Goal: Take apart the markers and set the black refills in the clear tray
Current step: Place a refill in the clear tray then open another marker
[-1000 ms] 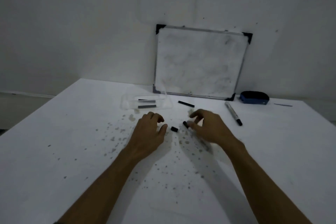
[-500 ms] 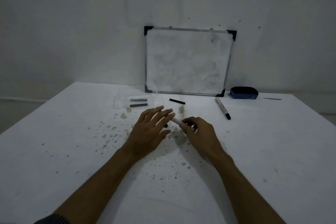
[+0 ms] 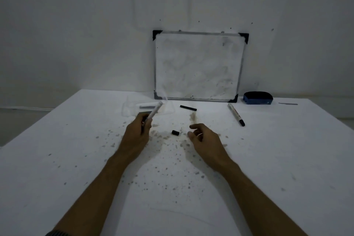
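My left hand (image 3: 137, 136) grips a white marker barrel (image 3: 155, 110), held tilted with its far end pointing up toward the clear tray (image 3: 127, 110). Dark refills lie in that tray, partly hidden by the barrel. My right hand (image 3: 206, 139) hovers over the table with fingers curled and apart, holding nothing. A small black cap piece (image 3: 175, 132) lies on the table between my hands. A loose black refill (image 3: 188, 108) rests right of the tray. A whole marker (image 3: 236, 114) with a black cap lies further right.
A small whiteboard (image 3: 198, 66) leans against the wall behind the tray. A blue eraser (image 3: 257, 97) sits at its right. Ink specks stain the white table (image 3: 76, 159) around my hands. A thin dark strip (image 3: 288, 104) lies at the far right.
The marker barrel has passed from my right hand to my left, which lifted it toward the tray. My right hand let go and drew back, uncovering the small black cap piece.
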A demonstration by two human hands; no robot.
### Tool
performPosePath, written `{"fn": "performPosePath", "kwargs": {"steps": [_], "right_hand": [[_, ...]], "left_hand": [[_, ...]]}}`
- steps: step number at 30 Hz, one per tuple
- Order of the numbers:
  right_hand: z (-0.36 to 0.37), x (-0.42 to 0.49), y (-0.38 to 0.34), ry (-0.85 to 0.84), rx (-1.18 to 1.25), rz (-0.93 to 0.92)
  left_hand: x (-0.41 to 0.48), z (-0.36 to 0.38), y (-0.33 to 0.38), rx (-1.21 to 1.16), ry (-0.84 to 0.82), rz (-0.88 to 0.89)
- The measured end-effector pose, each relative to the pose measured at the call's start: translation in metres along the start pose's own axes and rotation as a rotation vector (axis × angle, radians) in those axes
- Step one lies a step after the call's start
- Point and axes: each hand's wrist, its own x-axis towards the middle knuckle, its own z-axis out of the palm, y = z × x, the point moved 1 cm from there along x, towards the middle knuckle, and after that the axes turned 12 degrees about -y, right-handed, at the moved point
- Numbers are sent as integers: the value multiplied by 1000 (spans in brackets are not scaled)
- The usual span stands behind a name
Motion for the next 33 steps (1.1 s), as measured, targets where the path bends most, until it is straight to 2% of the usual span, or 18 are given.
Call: {"fn": "performPosePath", "kwargs": {"steps": [5,8,11,14,18,22,24,27,33], "right_hand": [[-7,35,17,52,-226,-23],[-19,67,28,53,-302,-2],[-23,98,34,85,-249,42],[-20,125,40,160,-166,87],[-16,151,46,210,-228,159],[-16,152,49,214,-225,143],[-18,141,44,238,-150,108],[-24,114,31,280,105,70],[-27,38,23,206,579,30]], "left_hand": [[5,9,10,-139,-52,-93],[20,22,25,-138,-115,-107],[35,35,25,-213,-135,-131],[41,36,12,-312,-86,-178],[44,34,0,-428,-128,-154],[43,36,3,-461,-159,-141],[42,35,9,-513,-162,-151],[39,31,18,-552,-149,-186],[32,23,28,-573,-135,-119]]}}
